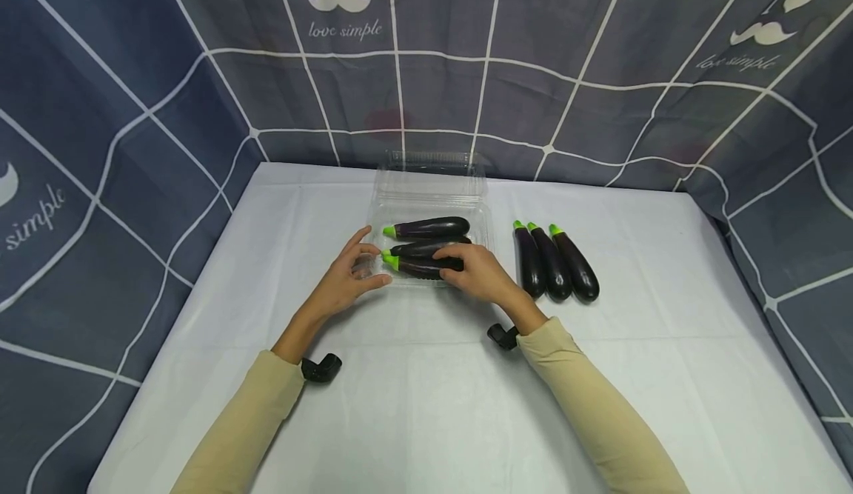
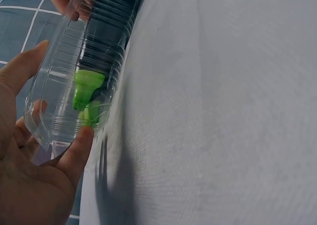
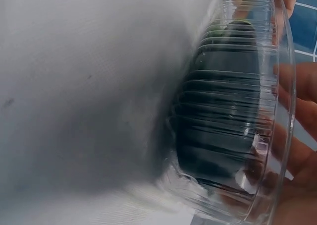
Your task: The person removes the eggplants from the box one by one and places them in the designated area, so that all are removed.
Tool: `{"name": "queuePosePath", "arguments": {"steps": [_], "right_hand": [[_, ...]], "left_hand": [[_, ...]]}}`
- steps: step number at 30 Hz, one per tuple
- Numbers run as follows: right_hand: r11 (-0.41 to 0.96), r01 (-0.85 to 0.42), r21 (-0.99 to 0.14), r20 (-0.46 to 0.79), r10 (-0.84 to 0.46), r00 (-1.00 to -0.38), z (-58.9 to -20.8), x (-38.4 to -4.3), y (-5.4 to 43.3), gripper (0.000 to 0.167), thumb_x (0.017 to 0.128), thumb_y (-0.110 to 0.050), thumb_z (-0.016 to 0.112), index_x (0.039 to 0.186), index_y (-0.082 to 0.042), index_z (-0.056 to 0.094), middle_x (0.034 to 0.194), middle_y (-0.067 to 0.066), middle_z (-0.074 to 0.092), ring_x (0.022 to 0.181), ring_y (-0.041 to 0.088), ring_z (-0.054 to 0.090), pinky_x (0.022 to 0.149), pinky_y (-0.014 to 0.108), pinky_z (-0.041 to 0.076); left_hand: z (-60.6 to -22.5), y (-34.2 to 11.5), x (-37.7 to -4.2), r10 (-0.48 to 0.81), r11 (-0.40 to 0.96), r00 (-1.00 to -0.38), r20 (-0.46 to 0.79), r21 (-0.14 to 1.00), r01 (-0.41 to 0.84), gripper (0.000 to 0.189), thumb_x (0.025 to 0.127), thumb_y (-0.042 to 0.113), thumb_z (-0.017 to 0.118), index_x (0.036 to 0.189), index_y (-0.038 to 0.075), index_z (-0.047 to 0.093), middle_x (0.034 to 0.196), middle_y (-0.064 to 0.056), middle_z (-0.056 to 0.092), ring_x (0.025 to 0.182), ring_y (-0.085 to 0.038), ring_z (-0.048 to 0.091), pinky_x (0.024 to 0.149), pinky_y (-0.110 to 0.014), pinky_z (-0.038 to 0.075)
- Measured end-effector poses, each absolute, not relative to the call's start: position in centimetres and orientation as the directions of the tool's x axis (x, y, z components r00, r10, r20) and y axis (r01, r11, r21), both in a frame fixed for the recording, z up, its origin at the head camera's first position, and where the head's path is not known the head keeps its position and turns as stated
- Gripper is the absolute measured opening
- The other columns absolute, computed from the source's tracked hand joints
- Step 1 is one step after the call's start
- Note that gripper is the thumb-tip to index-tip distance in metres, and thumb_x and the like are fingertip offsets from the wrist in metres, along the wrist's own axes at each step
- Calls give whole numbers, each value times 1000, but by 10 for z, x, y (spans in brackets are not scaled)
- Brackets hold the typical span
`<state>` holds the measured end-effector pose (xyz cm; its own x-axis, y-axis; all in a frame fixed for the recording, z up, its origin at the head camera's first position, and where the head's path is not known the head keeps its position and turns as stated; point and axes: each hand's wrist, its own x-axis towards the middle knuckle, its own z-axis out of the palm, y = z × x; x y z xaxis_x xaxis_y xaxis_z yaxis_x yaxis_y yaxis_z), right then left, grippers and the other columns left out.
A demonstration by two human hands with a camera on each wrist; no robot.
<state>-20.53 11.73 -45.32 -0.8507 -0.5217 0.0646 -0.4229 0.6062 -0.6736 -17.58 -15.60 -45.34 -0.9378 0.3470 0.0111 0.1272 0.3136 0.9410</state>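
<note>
A clear plastic clamshell box (image 1: 489,238) lies with its lid raised at the back. Inside are three eggplants with green stems: a rear eggplant (image 1: 433,227), a middle eggplant (image 1: 416,248) and a front eggplant (image 1: 420,266). My right hand (image 1: 476,272) holds the front eggplant near its rounded right end, thumb and fingers on either side. At the box's left end is my left hand (image 1: 346,275), its fingers spread and its thumb by the front wall. In the left wrist view, green stems (image 2: 88,86) show through the ribbed plastic near the left thumb.
Three more eggplants (image 1: 556,264) lie side by side on the white tablecloth (image 1: 426,405), right of the box. A dark grid-patterned curtain (image 1: 440,20) rises behind the table and along both sides. Each wrist wears a black camera mount (image 1: 323,368).
</note>
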Motion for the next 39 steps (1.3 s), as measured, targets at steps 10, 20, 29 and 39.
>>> {"name": "queuePosePath", "arguments": {"steps": [10,20,29,39], "right_hand": [[693,-326,-643,-82,-486,-870,-451,-212,111,33,91,-13,71,124,-10,70,128,12,64,117,28,57,94,44,48],[679,-365,-637,-33,-497,-867,-455,-210,111,29,92,-10,71,121,-9,71,126,11,65,123,31,55,102,47,44],[614,-449,-649,112,-507,-855,-465,-208,114,28,91,-8,72,119,-8,72,121,8,68,117,28,58,101,45,44],[464,-488,-739,237,-499,-834,-467,-206,120,29,92,-5,69,121,-5,68,116,8,64,110,27,57,96,45,45]], "left_hand": [[-453,-156,-174,349,292,-937,13,948,122,50,90,8,73,127,-14,48,163,-15,6,141,-44,26,111,-55,31],[-453,-154,-173,347,296,-938,17,947,127,48,91,8,73,126,-14,49,163,-15,6,140,-47,26,110,-57,31],[-453,-154,-173,345,302,-938,21,944,133,48,90,9,74,125,-13,50,163,-15,7,140,-45,26,110,-57,32],[-453,-155,-173,345,304,-938,20,944,132,43,90,8,73,123,-9,51,163,-15,8,140,-46,27,110,-57,32]]}}
